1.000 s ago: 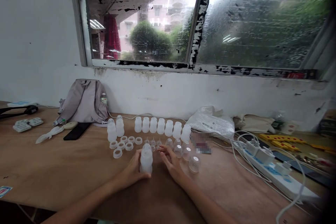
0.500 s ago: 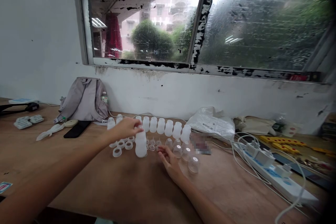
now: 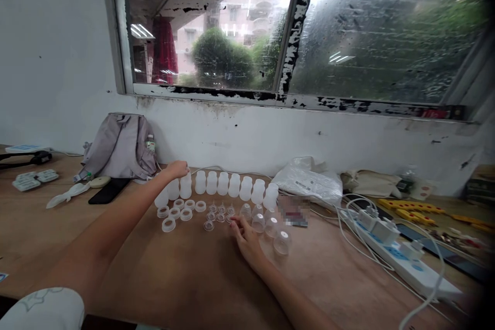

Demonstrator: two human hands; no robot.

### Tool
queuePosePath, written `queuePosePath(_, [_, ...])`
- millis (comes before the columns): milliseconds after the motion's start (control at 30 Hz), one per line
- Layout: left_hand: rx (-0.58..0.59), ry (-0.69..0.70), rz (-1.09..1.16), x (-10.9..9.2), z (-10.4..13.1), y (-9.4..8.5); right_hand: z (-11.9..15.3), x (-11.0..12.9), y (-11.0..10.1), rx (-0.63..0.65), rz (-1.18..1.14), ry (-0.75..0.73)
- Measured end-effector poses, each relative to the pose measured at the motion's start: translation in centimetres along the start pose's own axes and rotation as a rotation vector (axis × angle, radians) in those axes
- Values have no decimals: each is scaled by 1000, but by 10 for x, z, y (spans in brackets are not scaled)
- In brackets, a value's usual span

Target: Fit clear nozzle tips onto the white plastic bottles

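Note:
My left hand (image 3: 178, 169) is closed on the top of a baby bottle (image 3: 186, 187), which stands upright near the left end of a curved row of frosted white bottles (image 3: 223, 183). Another bottle (image 3: 161, 198) stands left of it, partly behind my forearm. Loose in front are several white collar rings (image 3: 186, 214). Clear bottle nipples (image 3: 209, 226) sit in a small group to their right. My right hand (image 3: 247, 240) rests low on the table, fingers loosely apart, their tips beside the rightmost nipples. Just right of it stand clear dome caps (image 3: 282, 243).
A grey backpack (image 3: 120, 145) leans on the wall at left, with a black phone (image 3: 108, 191) before it. A plastic-wrapped package (image 3: 309, 183) lies behind the caps. At right are a white power strip (image 3: 410, 263) with cables and yellow parts (image 3: 410, 207).
My left hand has carried the bottle back and left from the middle foreground to the row's left end, uncovering the rings and nipples. My right hand has stayed nearly still.

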State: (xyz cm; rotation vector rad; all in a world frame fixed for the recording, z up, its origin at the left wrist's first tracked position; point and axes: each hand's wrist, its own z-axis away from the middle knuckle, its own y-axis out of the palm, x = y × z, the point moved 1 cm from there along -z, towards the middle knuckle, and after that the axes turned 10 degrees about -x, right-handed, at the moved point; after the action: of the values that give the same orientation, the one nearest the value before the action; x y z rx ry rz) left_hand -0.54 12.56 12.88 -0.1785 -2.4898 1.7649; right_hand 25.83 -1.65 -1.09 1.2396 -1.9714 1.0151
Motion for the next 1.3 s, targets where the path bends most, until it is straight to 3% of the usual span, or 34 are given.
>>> queuePosePath(200, [15, -21, -55, 5, 0, 16, 1, -1, 1, 15, 16, -2])
queuePosePath(400, [-5, -32, -96, 5, 2, 16, 0, -1, 2, 36, 26, -3])
queuePosePath(533, [-80, -44, -104, -3, 9, 8, 1, -3, 2, 37, 49, -20])
queuePosePath(633, [-197, -42, -101, -11, 30, -2, 2, -5, 3, 40, 70, -33])
queuePosePath(767, [-313, 87, -71, -13, 88, 0, 3, -7, 6, 59, 148, -96])
queuePosePath(833, [-253, 137, -40, -7, 122, 13, 3, -5, 9, 93, 207, -158])
queuePosePath(967, [-126, 91, -1, 8, 174, 46, 0, 1, 24, 150, 331, -237])
queuePosePath(1067, [-82, 46, 40, 13, 186, 63, -5, 6, 42, 165, 438, -236])
queuePosePath(1167, [-92, 33, 98, 11, 184, 68, -9, 9, 56, 165, 502, -238])
queuePosePath(1300, [-213, 63, 196, -4, 180, 60, -12, 12, 48, 154, 464, -267])
